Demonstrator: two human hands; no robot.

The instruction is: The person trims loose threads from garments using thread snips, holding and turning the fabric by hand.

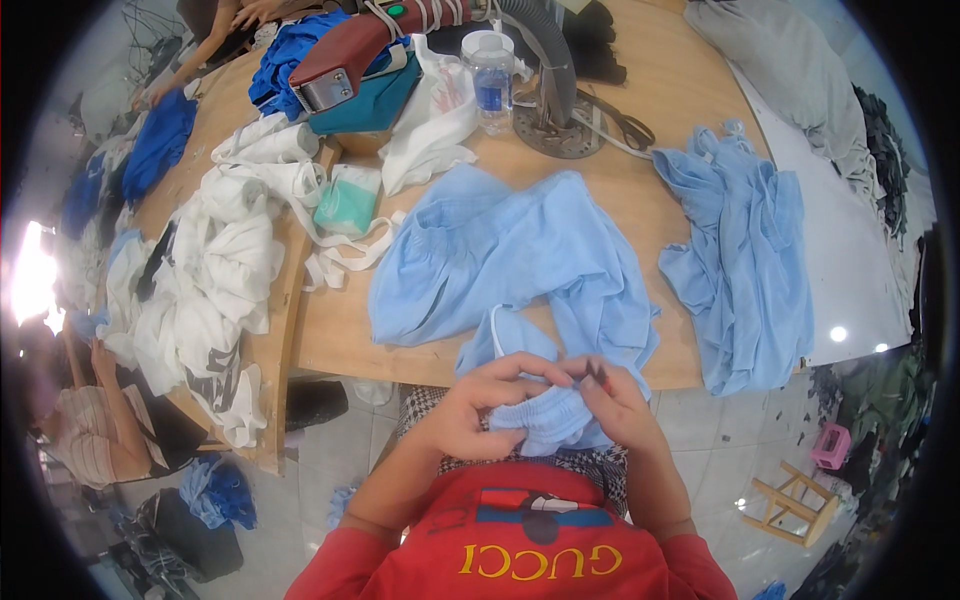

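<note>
A light blue garment lies spread on the wooden table and hangs over its front edge into my lap. My left hand and my right hand both grip its gathered, elastic-looking edge just below the table edge. The right hand also seems to pinch a small dark, reddish tool between its fingers; I cannot tell what kind. A second light blue garment lies crumpled on the table to the right, apart from both hands.
A heap of white garments covers the table's left side. At the back stand a maroon iron, a plastic water bottle, a round metal base with a hose and scissors. Another person sits at lower left.
</note>
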